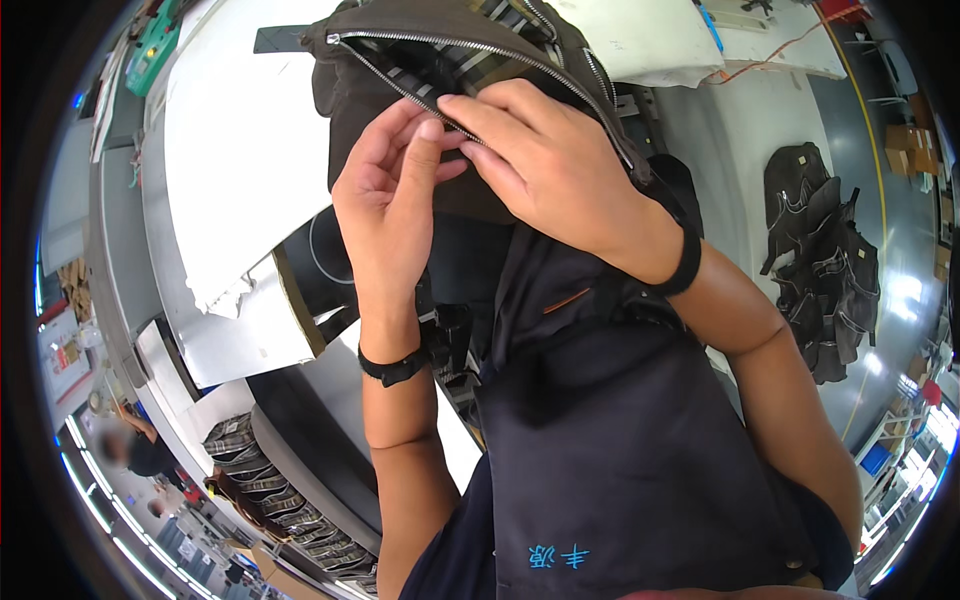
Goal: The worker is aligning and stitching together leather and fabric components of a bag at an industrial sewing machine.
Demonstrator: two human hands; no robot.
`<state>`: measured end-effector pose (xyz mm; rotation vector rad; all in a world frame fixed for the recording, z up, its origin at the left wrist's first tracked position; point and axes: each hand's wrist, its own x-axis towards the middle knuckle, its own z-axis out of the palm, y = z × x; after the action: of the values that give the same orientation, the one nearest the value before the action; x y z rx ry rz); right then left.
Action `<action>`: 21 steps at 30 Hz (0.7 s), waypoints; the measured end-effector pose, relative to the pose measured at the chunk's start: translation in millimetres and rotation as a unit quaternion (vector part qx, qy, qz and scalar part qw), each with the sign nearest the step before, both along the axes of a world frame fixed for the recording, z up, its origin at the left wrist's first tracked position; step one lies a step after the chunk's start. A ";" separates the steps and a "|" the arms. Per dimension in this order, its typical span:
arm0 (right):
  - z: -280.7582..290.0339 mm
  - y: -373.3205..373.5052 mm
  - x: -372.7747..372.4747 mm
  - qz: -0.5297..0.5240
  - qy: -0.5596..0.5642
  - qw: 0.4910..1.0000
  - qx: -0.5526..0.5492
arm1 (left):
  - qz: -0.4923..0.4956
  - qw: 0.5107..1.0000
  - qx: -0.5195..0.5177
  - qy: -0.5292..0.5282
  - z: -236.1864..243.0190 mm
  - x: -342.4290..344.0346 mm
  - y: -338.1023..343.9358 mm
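A dark brown fabric bag (350, 115) with a plaid lining lies at the top of the view, its long metal zipper (395, 82) gaping apart. My left hand (395, 175) pinches the near edge of that opening between thumb and fingers. Close beside it, my right hand (550, 165) has its fingers closed over the same zipper edge, fingertips near the left ones. Part of the edge is hidden beneath the fingers. Plaid lining (485, 65) shows inside the opening.
A white work surface (240, 150) spreads left of the bag. Dark bags (815, 250) are piled on the right. Folded plaid-lined pieces (280, 500) sit in a row at lower left. Cardboard boxes (910, 150) stand far right. Another person (145, 450) is at far left.
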<state>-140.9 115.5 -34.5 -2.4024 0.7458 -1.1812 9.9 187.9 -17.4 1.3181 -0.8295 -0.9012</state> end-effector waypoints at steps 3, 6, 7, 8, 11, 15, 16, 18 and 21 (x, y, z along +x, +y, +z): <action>-2.3 -2.2 3.7 0.038 0.005 0.999 -0.032 | 0.021 0.999 0.017 0.030 -0.8 4.1 -2.2; -6.9 1.2 3.8 0.028 0.014 0.998 -0.049 | 0.017 0.997 0.031 0.068 -8.3 11.3 -1.1; -8.4 1.8 3.4 0.029 0.014 0.998 -0.044 | 0.019 0.997 0.033 0.069 -11.1 13.9 -1.2; -9.7 2.1 2.8 0.035 0.006 0.998 -0.052 | 0.014 0.995 0.029 0.097 -13.6 16.3 -1.5; -12.0 2.8 2.2 0.038 0.001 0.997 -0.060 | 0.009 0.992 0.024 0.127 -17.6 19.4 -2.2; -9.1 1.5 6.4 0.029 -0.029 0.999 -0.011 | -0.008 0.998 0.006 0.061 -15.5 13.4 -0.6; -6.7 -0.1 8.3 0.030 -0.021 0.999 -0.013 | 0.001 0.998 0.022 0.056 -13.8 10.8 0.8; 0.5 -5.3 11.4 0.000 -0.002 0.998 0.055 | -0.015 0.992 -0.013 -0.122 -8.8 6.2 2.5; 17.1 -19.5 6.8 0.085 0.004 0.964 0.251 | 0.151 0.919 -0.057 -0.360 3.3 10.3 -5.7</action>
<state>-134.1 96.0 -17.4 -1.9999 0.7203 -0.7973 20.1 182.1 -14.1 1.6389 -1.1720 -0.0936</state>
